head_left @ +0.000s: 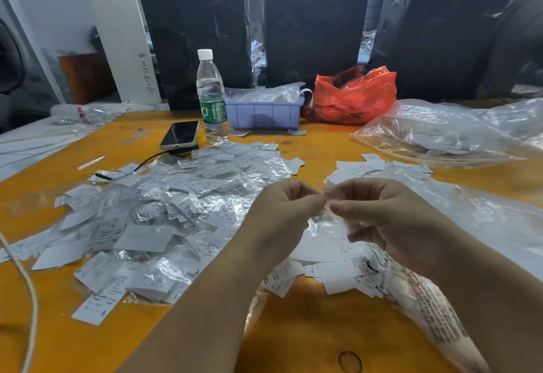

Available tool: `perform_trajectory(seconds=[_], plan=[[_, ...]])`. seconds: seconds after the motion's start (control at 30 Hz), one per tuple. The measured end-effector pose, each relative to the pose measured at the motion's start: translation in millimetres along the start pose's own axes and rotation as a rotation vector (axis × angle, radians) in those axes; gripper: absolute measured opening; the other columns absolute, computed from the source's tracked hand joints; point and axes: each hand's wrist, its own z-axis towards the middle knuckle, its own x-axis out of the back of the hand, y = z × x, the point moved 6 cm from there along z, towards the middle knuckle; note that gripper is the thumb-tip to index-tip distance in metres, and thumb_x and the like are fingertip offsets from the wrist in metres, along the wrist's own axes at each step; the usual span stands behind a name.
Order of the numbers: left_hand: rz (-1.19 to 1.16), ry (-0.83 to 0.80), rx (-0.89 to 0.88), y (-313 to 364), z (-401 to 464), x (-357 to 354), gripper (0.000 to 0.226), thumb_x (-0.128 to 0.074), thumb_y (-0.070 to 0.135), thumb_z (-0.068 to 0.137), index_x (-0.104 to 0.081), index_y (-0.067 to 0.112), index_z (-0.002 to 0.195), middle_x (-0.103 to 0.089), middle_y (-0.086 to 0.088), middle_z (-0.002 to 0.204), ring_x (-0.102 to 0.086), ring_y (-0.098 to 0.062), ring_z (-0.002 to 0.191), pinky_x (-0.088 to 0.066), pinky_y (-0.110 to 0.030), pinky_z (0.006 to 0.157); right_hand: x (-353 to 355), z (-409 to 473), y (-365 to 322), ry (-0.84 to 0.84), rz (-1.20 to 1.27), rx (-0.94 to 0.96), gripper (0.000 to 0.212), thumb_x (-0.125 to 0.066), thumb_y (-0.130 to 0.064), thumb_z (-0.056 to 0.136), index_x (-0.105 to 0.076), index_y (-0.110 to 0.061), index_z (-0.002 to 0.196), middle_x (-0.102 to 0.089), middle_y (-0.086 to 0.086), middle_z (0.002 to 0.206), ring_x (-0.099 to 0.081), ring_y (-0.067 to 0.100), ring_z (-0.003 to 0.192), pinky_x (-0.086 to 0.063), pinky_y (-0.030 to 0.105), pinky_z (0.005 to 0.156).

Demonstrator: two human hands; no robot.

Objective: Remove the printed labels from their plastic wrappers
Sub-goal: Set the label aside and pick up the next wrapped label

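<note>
In the lower middle of the head view, two bare hands meet above an orange table (308, 328). The left hand (283, 211) and the right hand (390, 220) both have their fingers curled, and together they pinch one small clear wrapper (329, 196) between their fingertips; the wrapper is blurred, so whether a label is inside it cannot be told.

Left of centre, a wide heap of wrapped labels (164, 205) covers the table, shiny plastic mixed with white printed slips. Just below the hands, a smaller pile of bare labels (332, 267) lies partly on a large clear bag (435, 322) that runs to the lower right corner. A few more white slips (358, 167) lie above the hands, right of centre.

In the upper middle, a capped water bottle (212, 96) stands upright, with a phone (179, 135) lying just left of it and a black cable (138, 165) trailing from the phone into the heap. Right of the bottle sits a lilac tray (264, 114), then a red plastic bag (352, 96). Crumpled clear sheeting (446, 132) fills the right edge. Three black wrapped bales (314, 23) stand along the top. A white cord (29, 299) runs down the lower left edge, and a black rubber band (349, 361) lies at the bottom.
</note>
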Motion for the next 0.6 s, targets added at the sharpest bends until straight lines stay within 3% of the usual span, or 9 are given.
perform_trajectory(seconds=[0.13, 0.23, 0.33, 0.47, 0.6], plan=[[-0.016, 0.013, -0.025, 3, -1, 2, 0.017, -0.071, 0.029, 0.086, -0.069, 0.013, 0.081, -0.062, 0.009, 0.062, -0.053, 0.005, 0.052, -0.041, -0.011, 0.051, -4, -1, 0, -0.059, -0.059, 0.0, 0.039, -0.08, -0.03, 0.057, -0.077, -0.007, 0.089, -0.054, 0.01, 0.068, -0.049, 0.011, 0.055, -0.049, 0.026, 0.058], [-0.054, 0.048, -0.029, 4, -2, 4, 0.021, -0.066, 0.032, 0.09, -0.068, 0.015, 0.079, -0.061, 0.013, 0.06, -0.053, 0.003, 0.052, -0.042, -0.014, 0.054, -2, 0, 0, -0.03, -0.05, 0.003, 0.027, -0.078, -0.025, 0.061, -0.076, -0.008, 0.081, -0.051, 0.005, 0.06, -0.048, 0.012, 0.052, -0.048, 0.027, 0.057], [-0.155, 0.149, -0.021, 4, 0, 13, 0.017, -0.058, 0.022, 0.094, -0.07, 0.014, 0.085, -0.064, 0.002, 0.071, -0.054, -0.005, 0.058, -0.046, -0.026, 0.059, -3, 0, 0, -0.032, -0.005, 0.004, 0.014, -0.076, -0.023, 0.066, -0.074, -0.01, 0.072, -0.048, 0.003, 0.057, -0.045, 0.012, 0.05, -0.048, 0.026, 0.055], [-0.235, 0.213, -0.073, 10, -2, 18, 0.016, -0.056, 0.009, 0.094, -0.068, 0.019, 0.094, -0.067, 0.014, 0.072, -0.058, -0.001, 0.06, -0.051, -0.019, 0.056, -4, 1, -2, -0.049, 0.03, 0.01, 0.014, -0.074, -0.025, 0.068, -0.07, -0.013, 0.066, -0.047, 0.004, 0.059, -0.044, 0.013, 0.051, -0.047, 0.025, 0.054], [-0.28, 0.258, -0.119, 12, -3, 23, 0.017, -0.06, 0.011, 0.094, -0.064, 0.025, 0.102, -0.064, -0.002, 0.097, -0.061, -0.001, 0.064, -0.052, -0.021, 0.058, -6, 0, -3, -0.096, 0.047, 0.03, 0.016, -0.074, -0.024, 0.067, -0.066, -0.01, 0.068, -0.045, 0.003, 0.057, -0.044, 0.013, 0.051, -0.047, 0.026, 0.055]])
